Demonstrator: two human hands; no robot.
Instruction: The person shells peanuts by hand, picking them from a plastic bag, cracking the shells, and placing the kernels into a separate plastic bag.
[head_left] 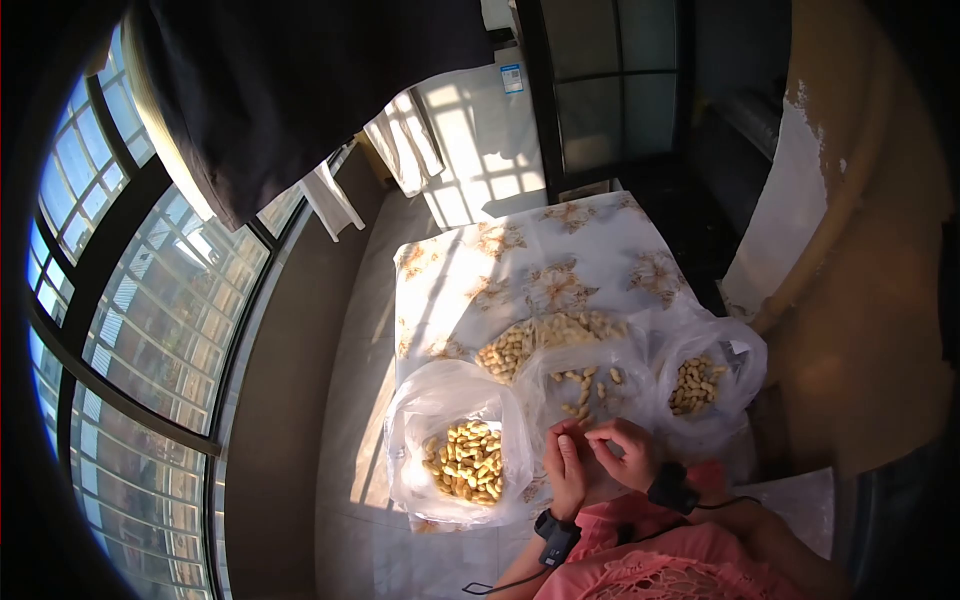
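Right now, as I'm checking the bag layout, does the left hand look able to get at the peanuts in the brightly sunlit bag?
Probably yes: the left hand is close beside the sunlit bag, whose open mouth leaves the peanuts uncovered; only its raised side seems in between.

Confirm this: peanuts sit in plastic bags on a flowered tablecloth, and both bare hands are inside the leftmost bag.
Wrong about the hands: they are not in the leftmost bag. The head view shows the left hand and right hand close together at the near side of the middle bag. The bagged peanuts on a flowered tablecloth are right.
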